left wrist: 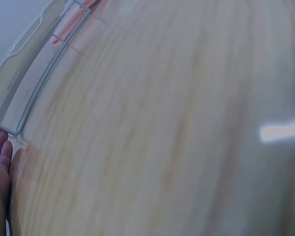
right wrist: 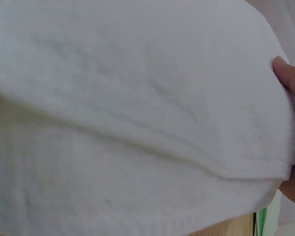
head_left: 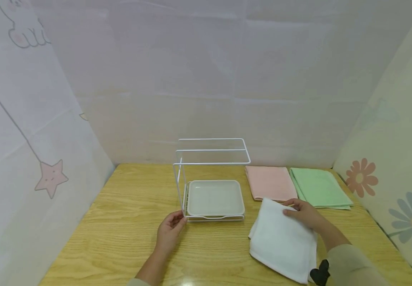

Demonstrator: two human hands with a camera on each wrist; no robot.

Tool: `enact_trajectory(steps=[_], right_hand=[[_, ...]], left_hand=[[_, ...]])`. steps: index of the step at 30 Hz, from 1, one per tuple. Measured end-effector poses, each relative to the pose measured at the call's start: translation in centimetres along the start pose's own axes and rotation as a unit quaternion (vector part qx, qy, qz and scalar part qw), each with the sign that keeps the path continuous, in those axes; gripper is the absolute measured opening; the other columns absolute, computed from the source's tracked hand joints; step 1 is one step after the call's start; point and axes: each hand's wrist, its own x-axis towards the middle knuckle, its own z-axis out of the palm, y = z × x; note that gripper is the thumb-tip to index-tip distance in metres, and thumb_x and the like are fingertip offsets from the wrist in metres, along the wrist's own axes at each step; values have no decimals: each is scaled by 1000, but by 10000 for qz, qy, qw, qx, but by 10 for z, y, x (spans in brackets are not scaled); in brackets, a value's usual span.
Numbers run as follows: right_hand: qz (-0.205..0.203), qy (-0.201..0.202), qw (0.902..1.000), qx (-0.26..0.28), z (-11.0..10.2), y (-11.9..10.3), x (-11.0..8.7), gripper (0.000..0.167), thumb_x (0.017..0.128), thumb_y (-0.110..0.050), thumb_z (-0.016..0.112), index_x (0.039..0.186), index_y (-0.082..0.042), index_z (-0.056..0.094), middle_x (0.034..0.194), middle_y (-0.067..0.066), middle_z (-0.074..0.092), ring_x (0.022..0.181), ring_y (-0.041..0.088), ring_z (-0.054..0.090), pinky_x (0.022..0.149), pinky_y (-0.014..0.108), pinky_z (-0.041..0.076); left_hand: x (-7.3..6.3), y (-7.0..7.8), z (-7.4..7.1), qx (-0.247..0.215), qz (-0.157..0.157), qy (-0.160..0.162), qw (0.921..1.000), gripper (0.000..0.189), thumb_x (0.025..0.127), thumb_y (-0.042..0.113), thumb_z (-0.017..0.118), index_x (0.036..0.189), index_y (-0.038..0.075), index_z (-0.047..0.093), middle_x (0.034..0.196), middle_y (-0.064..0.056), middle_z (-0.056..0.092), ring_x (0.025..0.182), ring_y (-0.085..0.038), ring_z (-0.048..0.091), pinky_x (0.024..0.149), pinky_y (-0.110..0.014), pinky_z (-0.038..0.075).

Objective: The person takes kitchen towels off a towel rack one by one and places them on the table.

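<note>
A folded white towel [head_left: 282, 240] is in my right hand [head_left: 304, 214], pinched at its upper right edge with the thumb on top. In the right wrist view the towel [right wrist: 152, 113] fills most of the picture, its layers hanging apart. My left hand [head_left: 170, 230] holds the front left corner of a white wire rack [head_left: 211, 163] between thumb and fingers. Part of that grip is cut off in the left wrist view, where fingers [left wrist: 0, 147] meet the rack's corner. A shallow white tray [head_left: 214, 198] sits in the rack's base, under the raised top bars.
Behind the white towel lie a folded pink towel [head_left: 272, 182] and, to its right, a folded green towel [head_left: 322, 188]. Everything stands on a wooden table [head_left: 127, 222]. Patterned cloth walls [head_left: 206, 79] enclose the table's back and sides.
</note>
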Motion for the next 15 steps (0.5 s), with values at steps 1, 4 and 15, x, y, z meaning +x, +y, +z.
enact_trajectory(steps=[1, 4, 15], right_hand=[[2, 19, 10000, -56, 1, 1, 1, 48, 86, -43, 73, 121, -10, 63, 127, 19, 63, 98, 22, 60, 76, 31, 50], [47, 69, 10000, -47, 5, 4, 5, 49, 86, -43, 73, 121, -10, 62, 120, 19, 66, 90, 21, 62, 72, 31, 51], [81, 257, 9995, 155, 12, 12, 11, 47, 89, -35, 72, 124, -6, 61, 107, 17, 69, 79, 17, 61, 68, 30, 51]], left_hand=[[0, 1, 0, -19, -27, 10, 10000, 28, 89, 6, 70, 113, -7, 65, 108, -25, 66, 86, -3, 62, 77, -14, 54], [0, 2, 0, -19, -30, -1, 10000, 29, 89, 6, 70, 114, -8, 64, 109, -25, 65, 87, -3, 61, 78, -14, 54], [2, -3, 0, 97, -49, -20, 9999, 29, 90, 5, 70, 114, -9, 63, 111, -24, 66, 87, -1, 60, 78, -14, 53]])
